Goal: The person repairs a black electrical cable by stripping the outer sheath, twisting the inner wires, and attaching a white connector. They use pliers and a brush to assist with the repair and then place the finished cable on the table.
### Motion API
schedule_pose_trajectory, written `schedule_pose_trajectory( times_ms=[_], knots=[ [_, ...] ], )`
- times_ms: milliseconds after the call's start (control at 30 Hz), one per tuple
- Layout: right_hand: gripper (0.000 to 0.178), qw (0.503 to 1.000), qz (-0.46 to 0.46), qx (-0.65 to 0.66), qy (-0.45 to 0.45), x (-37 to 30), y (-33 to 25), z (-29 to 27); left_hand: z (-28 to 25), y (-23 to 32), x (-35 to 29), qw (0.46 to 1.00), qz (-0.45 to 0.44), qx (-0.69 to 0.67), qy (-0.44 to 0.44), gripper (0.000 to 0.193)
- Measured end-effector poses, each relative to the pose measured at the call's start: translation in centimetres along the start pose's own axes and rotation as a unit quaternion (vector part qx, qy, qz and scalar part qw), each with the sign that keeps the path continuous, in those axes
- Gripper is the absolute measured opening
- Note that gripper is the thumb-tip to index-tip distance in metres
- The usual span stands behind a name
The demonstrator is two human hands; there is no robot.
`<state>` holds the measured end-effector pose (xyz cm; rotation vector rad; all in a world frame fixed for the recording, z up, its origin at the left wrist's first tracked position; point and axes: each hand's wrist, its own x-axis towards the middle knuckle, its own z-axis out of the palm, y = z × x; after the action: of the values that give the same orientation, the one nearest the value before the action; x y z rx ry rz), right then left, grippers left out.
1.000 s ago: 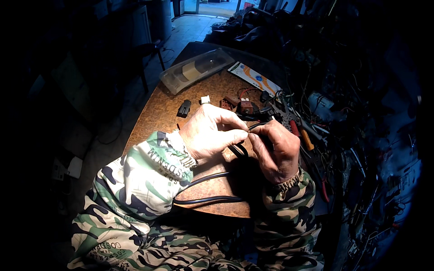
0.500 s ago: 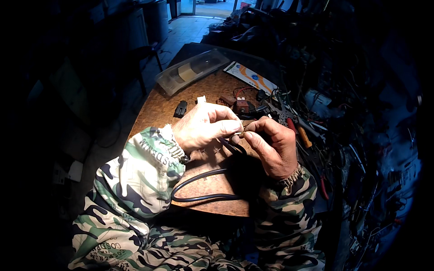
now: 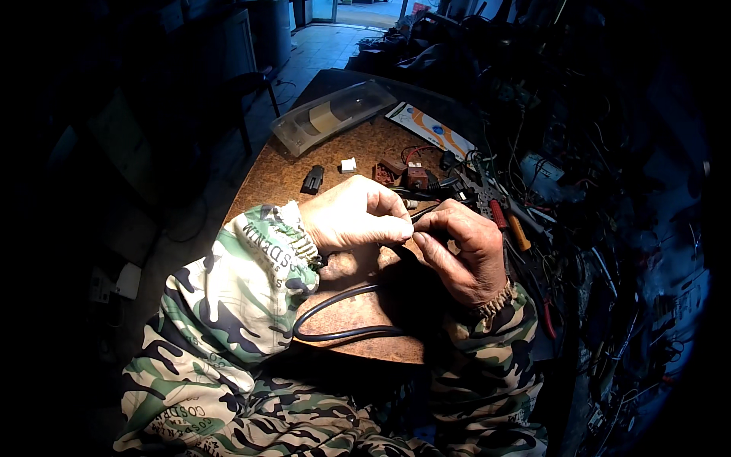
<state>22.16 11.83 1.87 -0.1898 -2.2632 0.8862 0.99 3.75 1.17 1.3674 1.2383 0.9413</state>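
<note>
My left hand (image 3: pixel 356 218) and my right hand (image 3: pixel 467 250) meet over the table with thumbs and forefingers pinched, tip against tip. What they pinch is small and hidden behind the fingers. A black cable (image 3: pixel 335 333) lies in a loop on the wood below, part of it lost in the shadow under my right hand. Past my left hand are a black plastic connector housing (image 3: pixel 312 180) and a small white connector (image 3: pixel 348 165). Reddish-brown connector blocks (image 3: pixel 416 177) sit just beyond my fingertips, among dark wires.
A clear plastic tray (image 3: pixel 293 141) stands at the table's far left, beside a white and orange printed card (image 3: pixel 431 129). To the right lie pliers with a red handle (image 3: pixel 498 214), an orange-handled tool (image 3: pixel 519 234) and a dense tangle of wires. The wooden tabletop (image 3: pixel 266 179) has a curved edge.
Both hands' fingertips have closed together, covering the small light-coloured piece that showed between them before. The table contents sit slightly farther right in the picture.
</note>
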Motion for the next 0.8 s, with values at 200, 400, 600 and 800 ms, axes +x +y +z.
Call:
schedule_pose_trajectory(
  times_ms=[200, 400, 600, 800],
  knots=[
    [0.008, 0.999, 0.032, 0.028, -0.026, 0.2, -0.1, -0.5, 0.9, 1.4, -0.8, 1.000, 0.018, -0.005, 0.010, 0.014],
    [0.010, 0.984, 0.143, 0.097, -0.045, -0.4, 0.1, -0.4, 1.8, 0.3, -0.6, 0.944, 0.203, 0.239, 0.098, 0.014],
    [0.012, 0.969, 0.185, 0.161, -0.012, -0.8, 0.9, 0.1, 2.1, -0.1, 0.3, 0.787, 0.409, 0.435, 0.154, 0.011],
    [0.010, 0.986, 0.154, 0.061, 0.015, -0.5, 0.2, -0.3, 2.2, 0.4, 0.1, 0.752, 0.406, 0.480, 0.197, 0.014]
  ],
)
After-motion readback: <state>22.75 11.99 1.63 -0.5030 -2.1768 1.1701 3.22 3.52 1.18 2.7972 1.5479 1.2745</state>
